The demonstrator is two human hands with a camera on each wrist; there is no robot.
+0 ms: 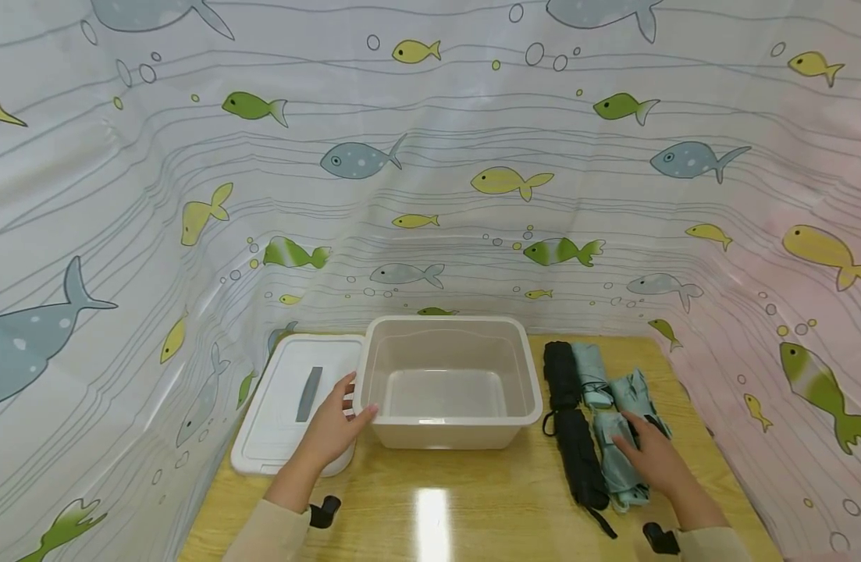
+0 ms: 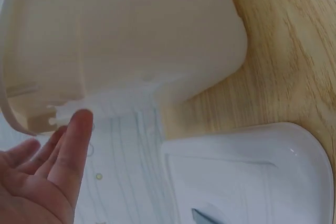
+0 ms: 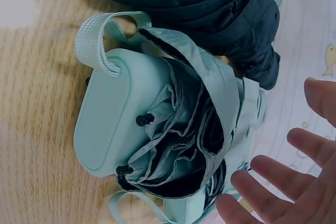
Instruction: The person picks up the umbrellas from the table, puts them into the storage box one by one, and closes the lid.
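A cream plastic bin (image 1: 447, 435) stands in the middle of the table, its inside bare. My left hand (image 1: 329, 425) is at the bin's left rim with fingers extended; the left wrist view shows the fingertips (image 2: 81, 121) close to the bin's end wall, and whether they touch it I cannot tell. Over the light green folded umbrella (image 1: 616, 453) on the right is my right hand (image 1: 655, 460), fingers spread and apart. In the right wrist view this umbrella's handle end (image 3: 102, 114) has a strap loop, and nothing is in the hand.
A white lid (image 1: 272, 410) with a grey handle lies left of the bin. Two black folded umbrellas (image 1: 581, 460) lie end to end right of it, with more light green umbrellas (image 1: 590, 367) beside them. A fish-patterned curtain (image 1: 444, 234) surrounds the wooden table (image 1: 374, 507).
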